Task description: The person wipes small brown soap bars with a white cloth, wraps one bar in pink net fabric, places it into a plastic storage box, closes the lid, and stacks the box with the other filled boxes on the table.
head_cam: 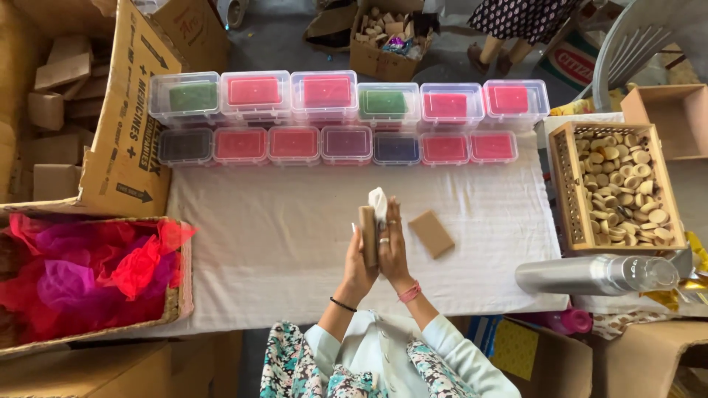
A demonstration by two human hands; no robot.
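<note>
- Lining the far edge of your white-clothed table (295,250) are two rows of clear plastic boxes (346,118), lids on, each showing a red, pink, green or dark purple fill.
- At the right edge a perforated wooden tray (564,184) holds a heap of small round wooden pieces (623,191).
- Near the front right corner a metal bottle (590,275) with a clear cap lies on its side.
- Off the left edge, a basket (177,295) is full of red and magenta sheer fabric (81,273).
- A second brown card block (431,234) lies flat on the cloth, just right of your hands.
- Your left hand (358,269) and right hand (394,247) are raised palm to palm above the middle of the table, fingers nearly straight, pressing a brown card block (368,232) between them.
- A scrap of white tissue (378,200) sticks up at your right fingertips.
</note>
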